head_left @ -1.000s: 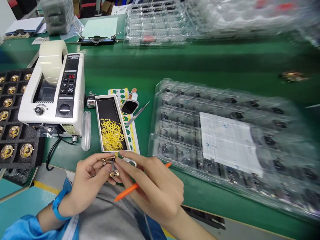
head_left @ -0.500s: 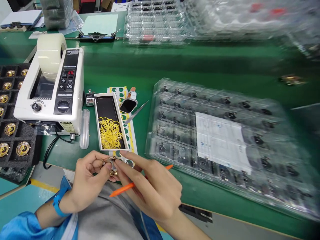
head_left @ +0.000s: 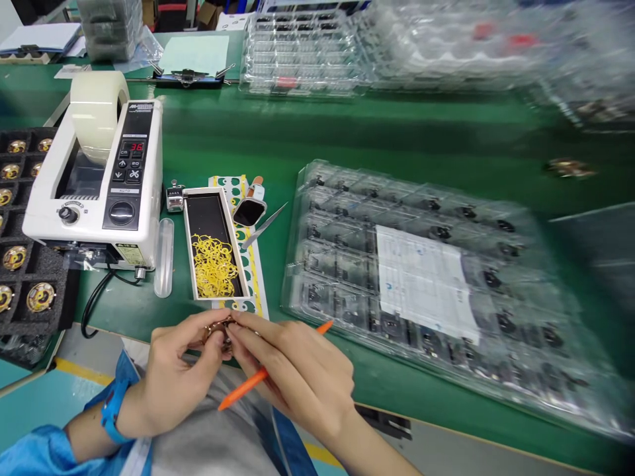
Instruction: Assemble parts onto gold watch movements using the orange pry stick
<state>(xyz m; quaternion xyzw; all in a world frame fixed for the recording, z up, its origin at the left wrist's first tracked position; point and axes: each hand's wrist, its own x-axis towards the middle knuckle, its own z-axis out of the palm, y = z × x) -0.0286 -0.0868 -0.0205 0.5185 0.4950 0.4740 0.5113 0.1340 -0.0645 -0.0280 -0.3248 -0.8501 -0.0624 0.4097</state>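
My left hand (head_left: 173,383) pinches a small round gold-coloured part (head_left: 214,326), seemingly a watch movement or case, between thumb and fingers. Much of the part is hidden by the fingers. From the right, my right hand (head_left: 307,373) reaches its index finger and thumb to the part's other side. An orange pointed stick (head_left: 243,389) lies through the right hand's fingers, its tip slanting down left. Just beyond the hands sits a white-rimmed black box (head_left: 203,211) with a heap of yellow rings (head_left: 214,268).
At left stands a white tape dispenser (head_left: 131,208) beside a black foam tray (head_left: 64,291) of round gold parts. Tweezers (head_left: 265,225), a smartwatch (head_left: 249,212) and a tally counter (head_left: 174,198) surround the box. A large clear blister tray (head_left: 337,291) fills the right.
My two hands have drawn closer around the gold part, and the right fingers now cover more of it. The orange stick's tip has dipped slightly. The whole view has shifted a little.
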